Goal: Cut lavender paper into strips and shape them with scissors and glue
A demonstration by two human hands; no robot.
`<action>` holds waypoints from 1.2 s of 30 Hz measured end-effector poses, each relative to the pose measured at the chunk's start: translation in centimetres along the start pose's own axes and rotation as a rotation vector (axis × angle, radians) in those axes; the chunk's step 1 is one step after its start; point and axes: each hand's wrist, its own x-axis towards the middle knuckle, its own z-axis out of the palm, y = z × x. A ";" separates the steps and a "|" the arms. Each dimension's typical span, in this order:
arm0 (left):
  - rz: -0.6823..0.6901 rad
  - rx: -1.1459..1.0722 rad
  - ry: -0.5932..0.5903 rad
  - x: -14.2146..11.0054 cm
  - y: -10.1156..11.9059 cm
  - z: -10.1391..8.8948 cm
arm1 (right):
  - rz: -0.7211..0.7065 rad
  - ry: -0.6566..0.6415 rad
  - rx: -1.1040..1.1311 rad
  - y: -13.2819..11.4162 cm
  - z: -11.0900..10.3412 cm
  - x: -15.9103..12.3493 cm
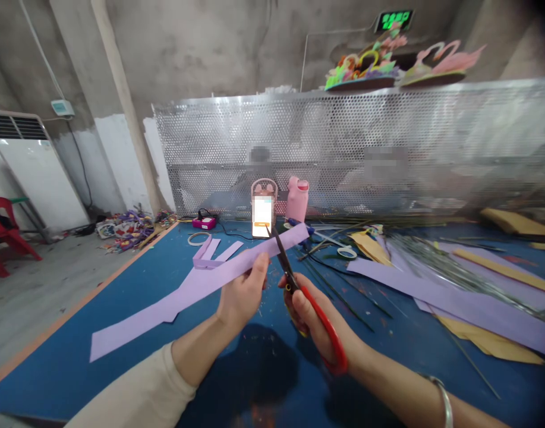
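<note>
My left hand [244,292] pinches a long strip of lilac foam sheet [196,285] and holds it up over the blue table [134,279]. The strip runs from the table's near left up to the right, ending near a lit phone [262,216]. My right hand [310,309] grips red-handled scissors [308,300]. Their dark blades [281,252] point up and away and cross the strip just right of my left fingers.
More lilac sheets [454,297], yellow foam pieces [490,342], thin green wire stems [343,297] and tape rolls [199,238] lie on the table. A pink bottle [297,199] stands by a perforated metal screen [343,148], with people behind it. Scraps litter the floor at left.
</note>
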 end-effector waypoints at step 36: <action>0.093 -0.026 0.021 -0.5 0.6 0.3 | -0.065 0.019 -0.005 0.0 0.5 -0.3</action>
